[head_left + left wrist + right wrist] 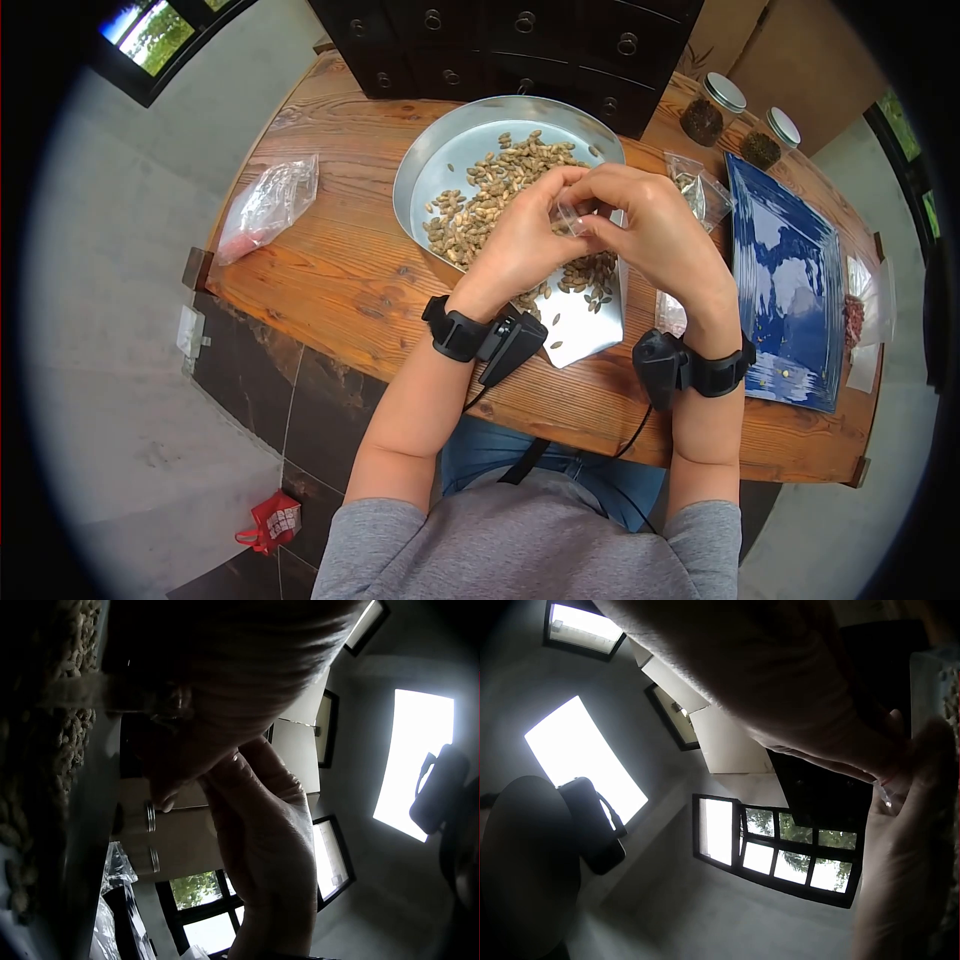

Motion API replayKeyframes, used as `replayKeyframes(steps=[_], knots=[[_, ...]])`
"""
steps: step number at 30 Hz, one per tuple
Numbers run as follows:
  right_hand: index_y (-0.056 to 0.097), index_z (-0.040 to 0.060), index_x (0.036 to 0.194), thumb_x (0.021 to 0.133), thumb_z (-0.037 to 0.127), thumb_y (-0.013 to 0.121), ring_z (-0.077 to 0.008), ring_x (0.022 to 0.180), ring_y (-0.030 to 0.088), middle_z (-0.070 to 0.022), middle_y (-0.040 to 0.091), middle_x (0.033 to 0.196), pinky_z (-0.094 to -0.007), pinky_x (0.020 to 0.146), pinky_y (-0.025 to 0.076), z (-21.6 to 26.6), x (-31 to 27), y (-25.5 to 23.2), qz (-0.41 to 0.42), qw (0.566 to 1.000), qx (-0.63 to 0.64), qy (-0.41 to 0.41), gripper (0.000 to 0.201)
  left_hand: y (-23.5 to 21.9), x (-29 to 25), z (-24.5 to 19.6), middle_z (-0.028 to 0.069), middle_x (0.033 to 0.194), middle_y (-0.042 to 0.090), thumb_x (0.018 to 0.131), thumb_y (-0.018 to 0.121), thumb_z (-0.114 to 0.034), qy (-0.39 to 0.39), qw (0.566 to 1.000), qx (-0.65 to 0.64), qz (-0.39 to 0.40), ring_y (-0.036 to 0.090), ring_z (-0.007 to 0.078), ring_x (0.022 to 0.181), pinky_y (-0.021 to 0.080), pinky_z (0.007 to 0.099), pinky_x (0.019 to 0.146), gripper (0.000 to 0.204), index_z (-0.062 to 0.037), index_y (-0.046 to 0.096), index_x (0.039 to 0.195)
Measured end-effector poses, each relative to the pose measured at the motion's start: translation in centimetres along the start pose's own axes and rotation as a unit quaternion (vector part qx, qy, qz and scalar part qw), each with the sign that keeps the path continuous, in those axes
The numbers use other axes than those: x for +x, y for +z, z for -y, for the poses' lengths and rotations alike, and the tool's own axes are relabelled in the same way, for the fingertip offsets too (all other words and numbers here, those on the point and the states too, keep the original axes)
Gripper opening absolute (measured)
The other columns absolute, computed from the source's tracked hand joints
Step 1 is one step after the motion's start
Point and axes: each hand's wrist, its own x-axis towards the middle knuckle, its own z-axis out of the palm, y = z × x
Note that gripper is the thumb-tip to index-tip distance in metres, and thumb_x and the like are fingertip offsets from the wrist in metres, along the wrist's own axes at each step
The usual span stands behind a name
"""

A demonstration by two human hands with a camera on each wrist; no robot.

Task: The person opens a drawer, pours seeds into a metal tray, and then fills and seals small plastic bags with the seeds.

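Observation:
Both hands meet over a round metal pan (408,190) with a flat spout at its near side. Brownish, oval dried pods or seeds (465,225) lie heaped in the pan, some out on the spout. The left hand (520,245) and the right hand (665,235) pinch a small clear plastic bag (567,218) between their fingertips, and the curled fingers cover most of it. A clear strip of the plastic also shows at the fingers in the left wrist view, above the pods. In the right wrist view, a glint of it appears between the hands.
Behind the pan stands a dark drawer cabinet (490,50). Two lidded glass jars (703,120) and a blue rectangular tray (785,290) are on the right, with a bag of reddish pieces (853,320) beyond. A clear bag with pink contents (268,210) lies left on the wooden table (340,260).

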Motion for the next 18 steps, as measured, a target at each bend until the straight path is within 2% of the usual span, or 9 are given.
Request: replayKeyframes(steps=[3, 5, 10, 11, 12, 14, 15, 18], knots=[[0.060, -0.0033, 0.085, 0.067, -0.001, 0.059, -0.0313, 0.070, 0.059, -0.0163, 0.060, 0.081, -0.0342, 0.062, 0.047, 0.2, -0.1, -0.1, -0.008, 1.000, -0.013, -0.010, 0.018, 0.1, 0.0, 0.5, 0.0083, 0.096, 0.059, 0.066, 0.070, -0.006, 0.037, 0.999, -0.001, -0.009, 0.056, 0.0168, 0.093, 0.045, 0.0290, 0.080, 0.049, -0.0038, 0.049, 0.110], [0.060, -0.0020, 0.092, 0.070, -0.002, 0.061, -0.0212, 0.074, 0.060, -0.0105, 0.061, 0.084, -0.0285, 0.066, 0.048, 0.4, -0.1, -0.2, -0.005, 1.000, -0.021, 0.006, 0.022, 0.2, 0.1, 1.0, 0.0079, 0.097, 0.059, 0.066, 0.070, -0.006, 0.041, 0.999, -0.028, -0.009, 0.056, 0.0165, 0.093, 0.045, 0.0290, 0.080, 0.050, -0.0036, 0.048, 0.110], [0.061, -0.0018, 0.089, 0.072, 0.003, 0.062, -0.0198, 0.072, 0.059, -0.0088, 0.060, 0.082, -0.0282, 0.065, 0.048, 0.8, 0.0, -0.4, -0.036, 0.999, 0.010, 0.001, 0.017, 0.4, 0.1, 0.7, 0.0086, 0.098, 0.058, 0.067, 0.068, -0.002, 0.053, 0.996, -0.075, -0.018, 0.056, 0.0157, 0.092, 0.045, 0.0275, 0.080, 0.053, -0.0017, 0.045, 0.114], [0.061, -0.0016, 0.087, 0.072, 0.004, 0.063, -0.0191, 0.070, 0.058, -0.0079, 0.060, 0.081, -0.0284, 0.063, 0.047, 1.0, 0.0, -0.5, -0.047, 0.999, 0.007, -0.001, 0.016, 0.5, 0.1, 0.4, 0.0096, 0.098, 0.058, 0.068, 0.067, 0.000, 0.039, 0.991, -0.124, -0.036, 0.056, 0.0152, 0.091, 0.045, 0.0265, 0.080, 0.053, -0.0008, 0.043, 0.115], [0.061, -0.0016, 0.087, 0.072, 0.004, 0.063, -0.0191, 0.070, 0.058, -0.0079, 0.060, 0.081, -0.0284, 0.063, 0.047, 1.2, 0.0, -0.5, -0.048, 0.999, 0.005, 0.000, 0.016, 0.6, 0.1, 0.3, 0.0105, 0.098, 0.058, 0.069, 0.065, 0.003, 0.025, 0.983, -0.173, -0.053, 0.056, 0.0147, 0.091, 0.045, 0.0255, 0.079, 0.054, 0.0000, 0.041, 0.116], [0.059, -0.0001, 0.074, 0.069, 0.009, 0.066, -0.0286, 0.076, 0.055, -0.0112, 0.057, 0.077, -0.0351, 0.066, 0.045, 1.5, 0.0, -0.2, -0.055, 0.995, -0.064, -0.055, 0.013, 0.3, 0.1, 0.2, 0.0104, 0.096, 0.057, 0.069, 0.064, 0.005, 0.033, 0.986, -0.151, -0.057, 0.056, 0.0141, 0.090, 0.045, 0.0247, 0.079, 0.054, 0.0003, 0.040, 0.117], [0.057, 0.0007, 0.071, 0.069, 0.009, 0.066, -0.0288, 0.082, 0.054, -0.0108, 0.056, 0.079, -0.0373, 0.070, 0.044, 1.2, 0.0, 0.2, -0.054, 0.993, -0.075, -0.067, 0.012, 0.2, 0.1, 0.2, 0.0102, 0.095, 0.057, 0.069, 0.063, 0.007, 0.039, 0.989, -0.129, -0.064, 0.056, 0.0136, 0.088, 0.045, 0.0239, 0.078, 0.055, 0.0006, 0.039, 0.118], [0.057, 0.0000, 0.074, 0.070, 0.007, 0.064, -0.0296, 0.078, 0.055, -0.0117, 0.056, 0.078, -0.0376, 0.068, 0.045, 1.0, -0.1, 1.0, -0.065, 0.994, -0.067, -0.061, 0.011, 0.4, 0.1, -0.2, 0.0082, 0.091, 0.056, 0.068, 0.064, 0.006, 0.041, 0.987, -0.136, -0.076, 0.056, 0.0136, 0.087, 0.045, 0.0248, 0.080, 0.058, 0.0003, 0.038, 0.119]])
